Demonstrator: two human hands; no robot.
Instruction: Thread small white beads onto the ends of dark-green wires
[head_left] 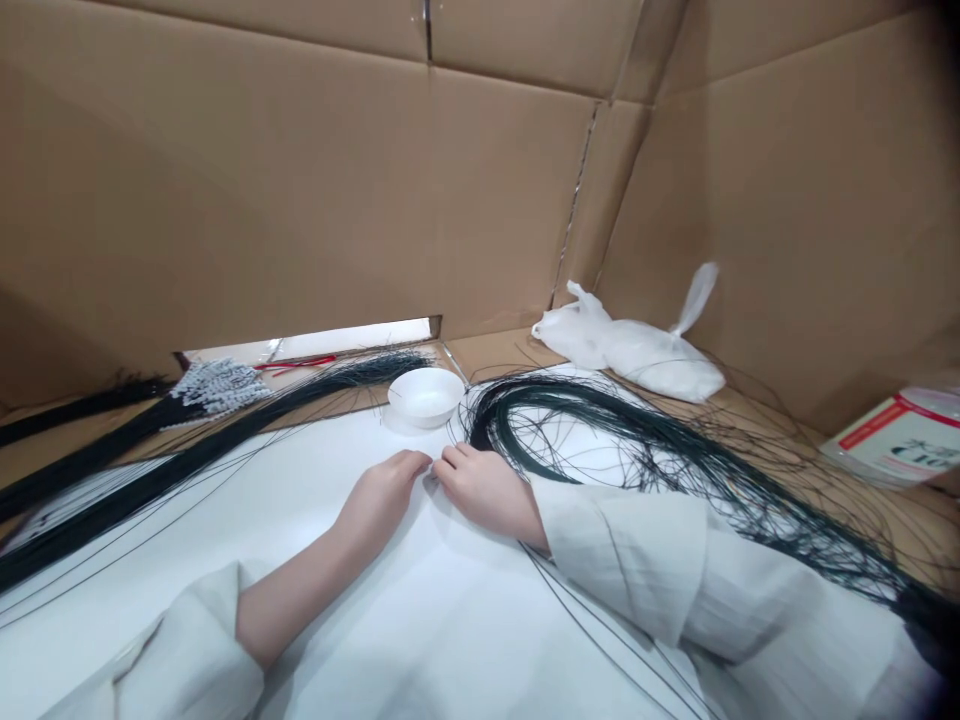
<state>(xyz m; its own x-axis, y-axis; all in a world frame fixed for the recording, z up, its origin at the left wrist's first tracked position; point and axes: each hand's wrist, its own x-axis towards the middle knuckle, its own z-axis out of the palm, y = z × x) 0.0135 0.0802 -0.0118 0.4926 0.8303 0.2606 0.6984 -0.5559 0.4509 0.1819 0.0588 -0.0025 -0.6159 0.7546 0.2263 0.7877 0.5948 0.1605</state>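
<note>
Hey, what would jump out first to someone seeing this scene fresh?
The tangled dark green wires sprawling across the right of the white table, with a straighter bundle running off left. Mid-table, the left hand and right hand meet fingertip to fingertip, just before a small white bowl. Brown cardboard walls enclose everything.

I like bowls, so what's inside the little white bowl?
The white bowl looks empty: only its plain white inside shows. The near rim hides the bottom closest to the hands, so something tiny there couldn't be seen.
</note>
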